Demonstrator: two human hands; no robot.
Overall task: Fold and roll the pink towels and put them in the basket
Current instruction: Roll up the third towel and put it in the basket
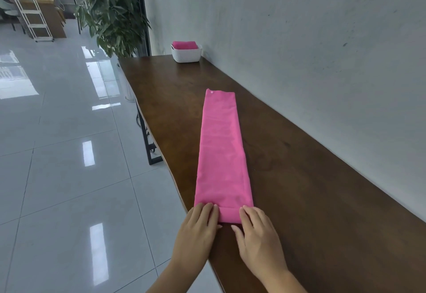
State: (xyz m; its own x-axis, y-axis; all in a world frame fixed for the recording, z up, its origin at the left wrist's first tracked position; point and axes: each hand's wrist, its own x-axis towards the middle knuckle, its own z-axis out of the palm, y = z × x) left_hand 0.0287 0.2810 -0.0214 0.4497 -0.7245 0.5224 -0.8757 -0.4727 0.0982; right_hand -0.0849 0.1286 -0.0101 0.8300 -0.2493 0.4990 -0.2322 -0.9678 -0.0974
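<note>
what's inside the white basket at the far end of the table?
The white basket holds pink towel fabric that rises above its rim and looks rolled or folded. How many towels, and anything beneath them, is hidden by the basket wall.

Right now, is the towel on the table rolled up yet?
No. The pink towel lies flat as a long folded strip; both hands rest on its near end.

Pink towel [220, 152], folded long, flat on my table [311, 189]; left hand [196, 230] and right hand [259, 239] rest on its near end. Basket [186, 54] far off holds a rolled towel [184, 44].
</note>
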